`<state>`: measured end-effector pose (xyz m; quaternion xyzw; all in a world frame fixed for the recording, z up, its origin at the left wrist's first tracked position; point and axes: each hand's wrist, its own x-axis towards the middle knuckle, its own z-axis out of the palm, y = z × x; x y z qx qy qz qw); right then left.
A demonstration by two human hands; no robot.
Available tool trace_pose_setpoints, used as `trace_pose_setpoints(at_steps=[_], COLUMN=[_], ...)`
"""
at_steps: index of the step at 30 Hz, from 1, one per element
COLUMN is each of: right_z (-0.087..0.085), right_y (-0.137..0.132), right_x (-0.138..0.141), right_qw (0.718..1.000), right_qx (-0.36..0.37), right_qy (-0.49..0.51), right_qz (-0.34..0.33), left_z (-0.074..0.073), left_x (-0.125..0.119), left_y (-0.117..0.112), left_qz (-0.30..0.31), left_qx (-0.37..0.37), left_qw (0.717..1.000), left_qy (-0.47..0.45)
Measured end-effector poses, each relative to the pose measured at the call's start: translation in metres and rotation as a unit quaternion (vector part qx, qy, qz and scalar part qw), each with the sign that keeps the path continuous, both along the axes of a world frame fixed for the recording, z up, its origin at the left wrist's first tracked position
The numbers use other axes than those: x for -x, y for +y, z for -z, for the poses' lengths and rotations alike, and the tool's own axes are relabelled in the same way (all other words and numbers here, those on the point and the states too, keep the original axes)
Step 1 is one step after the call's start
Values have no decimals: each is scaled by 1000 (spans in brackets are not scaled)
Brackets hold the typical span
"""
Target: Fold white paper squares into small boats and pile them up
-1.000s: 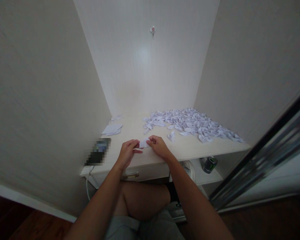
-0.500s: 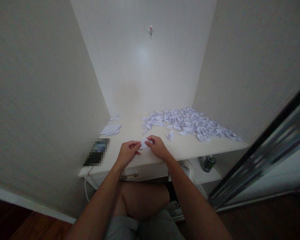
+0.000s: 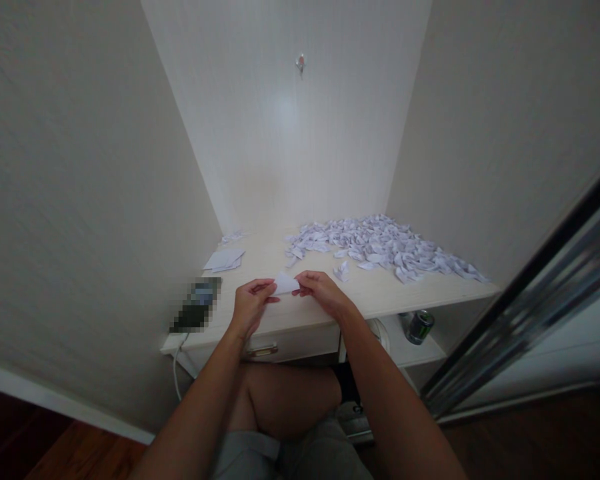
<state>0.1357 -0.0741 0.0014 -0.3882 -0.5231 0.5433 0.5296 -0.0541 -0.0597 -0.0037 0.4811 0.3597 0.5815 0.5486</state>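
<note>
The left hand (image 3: 251, 303) and right hand (image 3: 323, 292), fingers closed, pinch 1 paper (image 3: 285, 285) over the counter (image 3: 265, 248). From it, a stack (image 3: 225, 259) lies toward 10 o'clock, a pile (image 3: 375, 245) toward 2 o'clock.

Small white paper (image 3: 285, 285), roughly triangular, between the fingers (image 3: 267, 291)

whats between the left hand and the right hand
A piece of white paper, its ends at the fingers of the left hand and the right hand; the head view shows this above the tabletop.
</note>
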Motion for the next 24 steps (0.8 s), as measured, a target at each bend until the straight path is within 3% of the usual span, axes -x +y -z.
trace_pose_setpoints(at_steps=[7,16,24], right_z=[0,7,-1], right_y=[1,3,-1], right_x=[-2,3,2], right_qw=[1000,995,994], right_qx=[-11,-49,-21], right_qy=[-24,-57,-60], right_qz=[5,61,85], left_z=[1,0,-4], left_x=[0,-1,0], left_y=[0,-2,-4], left_qz=[-12,-4,-20], left_qx=[-13,-43,-133], left_qw=[1000,998,981], left_qy=[-1,38,139])
